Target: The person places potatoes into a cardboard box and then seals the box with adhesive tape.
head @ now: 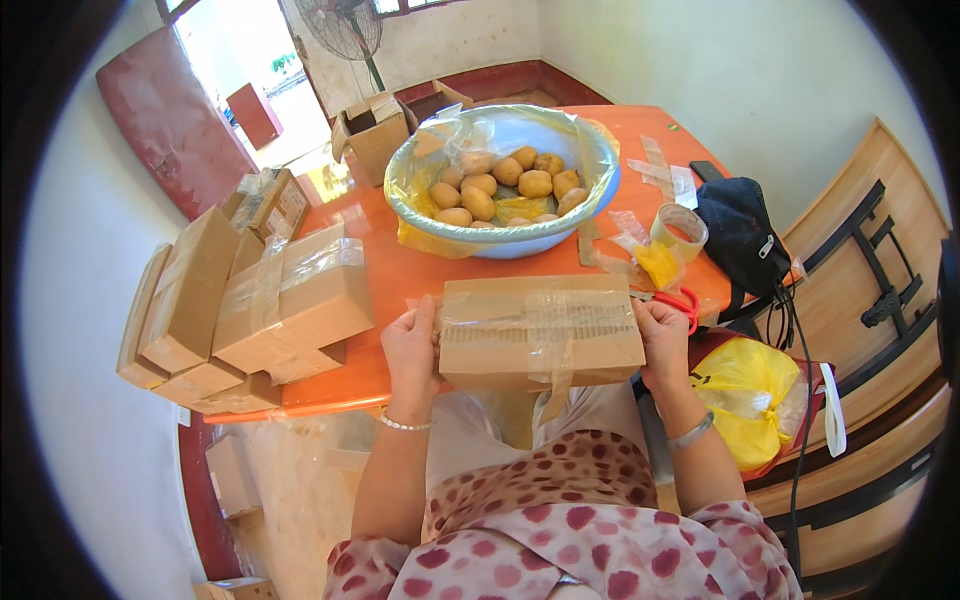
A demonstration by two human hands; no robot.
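Observation:
Between my two hands is a taped cardboard box (487, 352), held level at the table's front edge. My left hand (412, 349) grips its left end and my right hand (664, 337) its right end. Clear tape runs along the top seam and crosses over the front, where a loose strip (557, 394) hangs down. Corrugated ridges show along the seam. Just beyond my right hand lie red-handled scissors (691, 306), partly hidden by the hand. Behind the box stands a blue basin (525, 244) lined with yellowish plastic, with several potatoes (478, 202) inside.
Several taped cardboard boxes (300, 292) are stacked on the left of the orange table (382, 277). On the right are a tape roll (679, 229), tape scraps (654, 169), a black bag (739, 225) and a phone (706, 171). A yellow plastic bag (742, 397) sits beside my right arm.

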